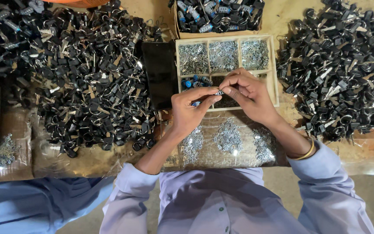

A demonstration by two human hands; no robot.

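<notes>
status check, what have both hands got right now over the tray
Left hand and right hand pinch one small metal part between fingertips, a blue piece under the left fingers. Hands above wooden compartment tray. Nothing blocking; black key piles on both sides.

The worktop [282,19] carries two heaps of black key fobs [87,78] [338,65], a wooden compartment tray [275,69], a cardboard box [217,31] and small metal clips [228,138].

Bright even light, sharp focus, edges bowed.

Pale matt wooden tray [275,69] holds shiny metal clips [224,55]; black glossy plastic pieces [338,65] alongside.
</notes>
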